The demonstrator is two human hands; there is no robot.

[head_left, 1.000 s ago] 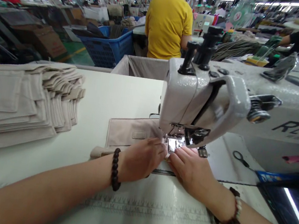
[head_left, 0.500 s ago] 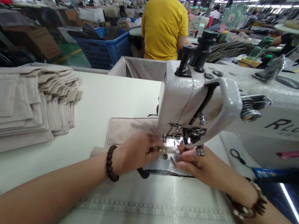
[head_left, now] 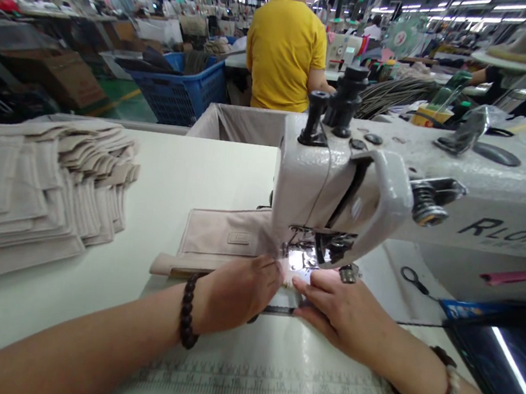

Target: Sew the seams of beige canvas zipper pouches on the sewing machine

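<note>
A beige fabric piece (head_left: 212,232) with a small stitched label lies left of the sewing machine (head_left: 343,175), its near edge rolled or folded. My left hand (head_left: 238,291) is closed in a pinch on the piece's right end, just left of the lit needle area. My right hand (head_left: 345,308) rests on the machine bed on the other side. Its index finger and thumb are apart, and the index fingertip touches the end of the fabric by the needle plate (head_left: 300,260). The needle itself cannot be made out behind the machine head.
A stack of beige fabric pieces (head_left: 46,188) lies on the table's left. Small scissors (head_left: 414,279) and a dark tablet-like device (head_left: 499,351) are on the right. A printed ruler (head_left: 239,381) runs along the front. Beyond are a blue crate (head_left: 175,92) and a person in yellow (head_left: 286,51).
My left hand has moved slightly down, and the fabric label now shows. Gold and dark parts seen earlier near the left fingertips are mostly hidden. My right fingers have straightened and moved left.
</note>
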